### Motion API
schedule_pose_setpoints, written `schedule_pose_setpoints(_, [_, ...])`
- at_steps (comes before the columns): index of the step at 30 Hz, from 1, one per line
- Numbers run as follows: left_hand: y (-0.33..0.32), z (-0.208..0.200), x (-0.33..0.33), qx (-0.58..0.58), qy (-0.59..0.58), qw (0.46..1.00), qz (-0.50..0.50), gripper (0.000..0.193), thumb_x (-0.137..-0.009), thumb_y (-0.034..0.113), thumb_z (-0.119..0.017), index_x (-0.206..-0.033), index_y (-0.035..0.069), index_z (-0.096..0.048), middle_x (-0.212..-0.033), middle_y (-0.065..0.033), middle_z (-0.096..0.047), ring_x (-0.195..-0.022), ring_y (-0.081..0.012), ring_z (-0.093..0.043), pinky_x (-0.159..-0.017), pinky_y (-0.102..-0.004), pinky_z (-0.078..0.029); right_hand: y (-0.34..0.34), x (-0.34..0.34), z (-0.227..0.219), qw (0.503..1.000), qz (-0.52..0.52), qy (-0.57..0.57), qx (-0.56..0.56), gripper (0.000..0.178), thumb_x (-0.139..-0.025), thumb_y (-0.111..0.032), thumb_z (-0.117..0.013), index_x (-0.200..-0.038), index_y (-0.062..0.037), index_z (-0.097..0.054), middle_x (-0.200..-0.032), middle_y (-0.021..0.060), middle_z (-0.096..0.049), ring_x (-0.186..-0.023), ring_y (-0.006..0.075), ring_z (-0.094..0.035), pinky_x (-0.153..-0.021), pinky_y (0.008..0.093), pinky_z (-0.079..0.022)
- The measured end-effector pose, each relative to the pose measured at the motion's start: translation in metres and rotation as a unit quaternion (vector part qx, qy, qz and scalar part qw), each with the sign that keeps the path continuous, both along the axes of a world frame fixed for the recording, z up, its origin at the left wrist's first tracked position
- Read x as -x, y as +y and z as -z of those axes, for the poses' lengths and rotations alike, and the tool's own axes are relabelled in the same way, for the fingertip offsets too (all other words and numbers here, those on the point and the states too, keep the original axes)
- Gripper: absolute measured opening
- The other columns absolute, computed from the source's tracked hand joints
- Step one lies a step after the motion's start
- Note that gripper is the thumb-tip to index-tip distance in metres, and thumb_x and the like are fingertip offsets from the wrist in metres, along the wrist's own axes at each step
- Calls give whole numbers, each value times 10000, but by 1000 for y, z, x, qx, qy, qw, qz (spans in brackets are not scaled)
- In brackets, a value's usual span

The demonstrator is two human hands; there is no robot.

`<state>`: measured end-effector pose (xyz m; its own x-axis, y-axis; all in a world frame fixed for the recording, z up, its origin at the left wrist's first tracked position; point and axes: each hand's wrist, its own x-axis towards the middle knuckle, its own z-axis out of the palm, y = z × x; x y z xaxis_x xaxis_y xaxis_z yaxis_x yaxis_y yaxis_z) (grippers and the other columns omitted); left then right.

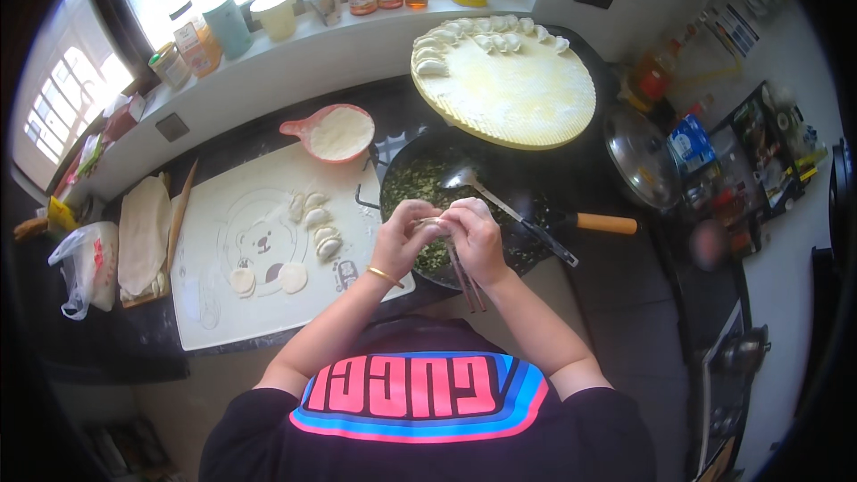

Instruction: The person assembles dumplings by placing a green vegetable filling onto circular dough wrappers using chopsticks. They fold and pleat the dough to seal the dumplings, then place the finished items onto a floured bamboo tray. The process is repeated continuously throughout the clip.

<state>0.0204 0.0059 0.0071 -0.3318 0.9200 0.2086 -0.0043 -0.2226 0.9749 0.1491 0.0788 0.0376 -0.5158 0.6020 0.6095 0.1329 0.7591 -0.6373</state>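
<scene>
White dough dumpling (431,221): left hand (408,230) and right hand (474,229) both pinched closed on it. Press rim evenly; keep chopsticks (462,281) clear.

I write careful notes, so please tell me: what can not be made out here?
In the head view:
Dough piece: mostly hidden by left hand and right hand.
Chopsticks: upper ends hidden by right hand.
Pinkish round patch, right: too blurred to identify.
</scene>
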Motion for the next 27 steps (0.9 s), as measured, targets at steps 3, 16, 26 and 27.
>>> schedule_pose_setpoints(3, [1,-4,-5,-8,-37,999,8,316,-763,12,-654,-1067,-3,-568,-968,-90,-625,-864,-127,-599,-745,-248,-505,0,-3,-5,997,-15,31,72,27,-778,-22,-604,-787,2,-611,-826,98,-571,-769,218,-568,-668,292,-458])
schedule_pose_setpoints(16, [0,-1,-2,16,-131,990,50,309,-765,6,-649,-1058,-34,-558,-990,-88,-616,-898,-148,-597,-774,-264,-509,3,-25,13,924,-51,200,321,151,-886,-22,-470,-1020,11,-531,-944,69,-578,-896,143,-586,-820,256,-445])
schedule_pose_setpoints(26, [-4,-11,-7,-17,-131,989,72,297,-776,-42,-621,-1066,-28,-557,-1030,-99,-608,-929,-162,-601,-790,-267,-506,5,-31,13,969,-51,65,234,95,-743,-40,-662,-827,-2,-640,-803,67,-615,-780,161,-585,-690,276,-453])
schedule_pose_setpoints(27, [-5,-10,-7,-19,-130,989,73,297,-777,-48,-617,-1066,-27,-557,-1033,-100,-608,-932,-161,-601,-791,-266,-506,5,-31,11,974,-45,59,214,90,-741,-43,-664,-817,-1,-639,-796,70,-616,-771,167,-588,-684,280,-453])
